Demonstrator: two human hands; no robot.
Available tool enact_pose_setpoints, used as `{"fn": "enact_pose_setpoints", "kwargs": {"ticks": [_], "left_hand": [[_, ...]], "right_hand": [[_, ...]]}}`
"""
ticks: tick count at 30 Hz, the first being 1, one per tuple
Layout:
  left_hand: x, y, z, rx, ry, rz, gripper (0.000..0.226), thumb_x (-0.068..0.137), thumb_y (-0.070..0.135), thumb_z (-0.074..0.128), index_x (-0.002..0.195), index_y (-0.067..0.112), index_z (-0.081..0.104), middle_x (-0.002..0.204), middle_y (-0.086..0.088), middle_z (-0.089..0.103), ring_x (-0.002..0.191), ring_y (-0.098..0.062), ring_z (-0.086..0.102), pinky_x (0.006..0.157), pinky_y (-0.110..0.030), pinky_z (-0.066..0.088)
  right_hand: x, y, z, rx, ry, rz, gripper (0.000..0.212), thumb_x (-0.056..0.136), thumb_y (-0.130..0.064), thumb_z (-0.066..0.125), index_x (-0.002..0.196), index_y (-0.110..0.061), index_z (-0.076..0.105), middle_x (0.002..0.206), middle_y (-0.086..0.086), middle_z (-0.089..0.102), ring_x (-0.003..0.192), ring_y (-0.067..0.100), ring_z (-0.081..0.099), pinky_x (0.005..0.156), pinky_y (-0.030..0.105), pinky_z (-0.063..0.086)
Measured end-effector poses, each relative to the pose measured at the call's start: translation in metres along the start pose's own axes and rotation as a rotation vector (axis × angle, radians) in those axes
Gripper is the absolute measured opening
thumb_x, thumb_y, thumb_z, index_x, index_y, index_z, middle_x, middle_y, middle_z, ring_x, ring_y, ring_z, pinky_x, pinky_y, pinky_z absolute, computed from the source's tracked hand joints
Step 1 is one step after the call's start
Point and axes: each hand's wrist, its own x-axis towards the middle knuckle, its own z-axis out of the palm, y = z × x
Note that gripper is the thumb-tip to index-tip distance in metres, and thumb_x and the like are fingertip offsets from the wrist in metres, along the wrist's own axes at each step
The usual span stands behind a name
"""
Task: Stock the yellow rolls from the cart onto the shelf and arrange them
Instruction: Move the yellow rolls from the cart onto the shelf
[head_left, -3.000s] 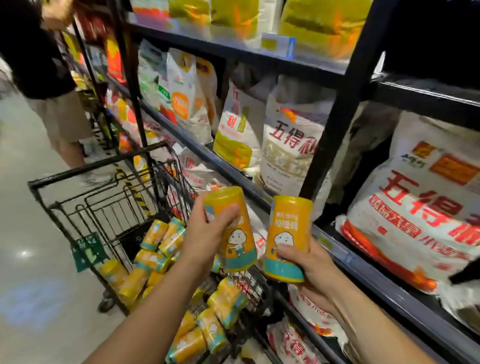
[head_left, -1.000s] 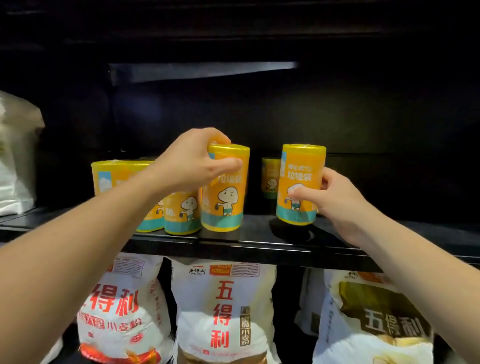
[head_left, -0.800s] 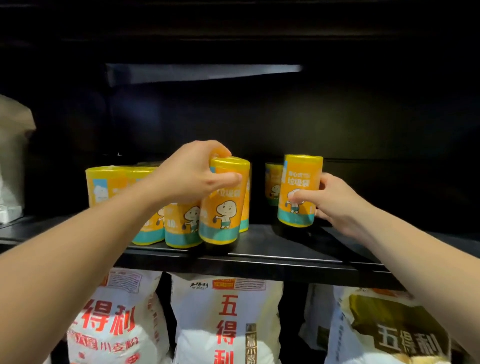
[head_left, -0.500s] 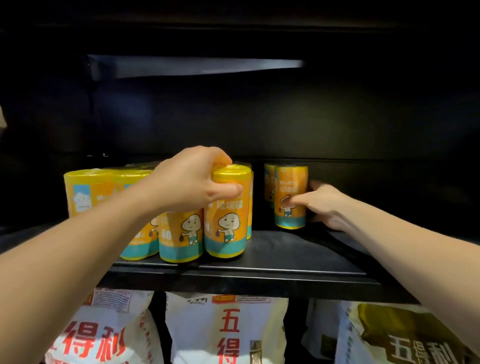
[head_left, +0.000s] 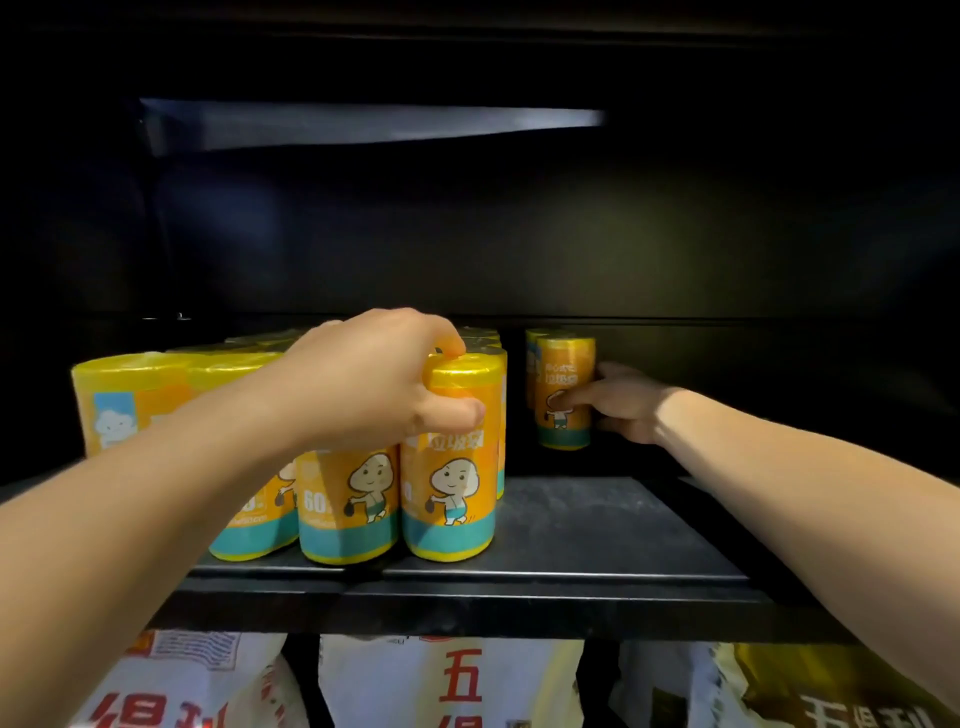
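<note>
Gripping front yellow roll (head_left: 449, 467) with left hand (head_left: 374, 384), fingers curled round top; pinching far roll (head_left: 563, 364) with right hand (head_left: 623, 410).

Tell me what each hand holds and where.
Left hand grips the front roll round its top; right hand holds the back roll at mid-height.

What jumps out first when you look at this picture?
The bright yellow rolls with a cartoon kid pop out, bunched on the left of the dark shelf. The left hand grips the front roll by its top. The right hand holds another roll farther back, standing apart to the right.
</note>
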Motion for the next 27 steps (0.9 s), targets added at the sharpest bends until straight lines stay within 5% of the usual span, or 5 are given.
{"fn": "enact_pose_setpoints", "kwargs": {"ticks": [9,15,22,27], "left_hand": [[0.0,-0.002,0.0,0.037,-0.027,0.006,0.067,0.076,0.07,0.051,0.136,0.042,0.043,0.106,0.019,0.055,0.092,-0.007,0.053,0.078,-0.028,0.04],[0.0,-0.002,0.001,0.034,-0.035,0.004,0.069,0.073,0.072,0.049,0.134,0.042,0.042,0.108,0.018,0.057,0.094,-0.008,0.054,0.08,-0.028,0.043],[0.001,-0.001,0.001,0.04,-0.047,-0.007,0.07,0.071,0.074,0.048,0.133,0.043,0.041,0.107,0.018,0.059,0.092,-0.005,0.056,0.079,-0.028,0.045],[0.001,0.0,0.001,0.048,-0.046,-0.013,0.067,0.072,0.073,0.049,0.133,0.044,0.041,0.106,0.018,0.059,0.092,-0.005,0.055,0.078,-0.028,0.043]], "right_hand": [[0.02,0.001,0.0,-0.023,-0.074,-0.065,0.038,0.081,0.004,0.073,0.112,-0.013,0.063,0.116,0.008,0.069,0.1,0.019,0.066,0.079,0.032,0.051],[0.032,0.006,-0.001,-0.074,-0.105,-0.096,0.046,0.079,-0.003,0.077,0.121,-0.013,0.063,0.117,0.006,0.071,0.112,0.022,0.065,0.101,0.045,0.048],[0.043,0.006,0.011,-0.161,-0.073,-0.169,0.074,0.066,-0.009,0.088,0.129,-0.013,0.051,0.12,0.007,0.068,0.11,0.022,0.066,0.098,0.048,0.052],[0.05,0.007,0.016,-0.183,-0.071,-0.182,0.099,0.041,-0.033,0.093,0.129,-0.017,0.051,0.12,0.003,0.068,0.109,0.02,0.066,0.096,0.047,0.053]]}}
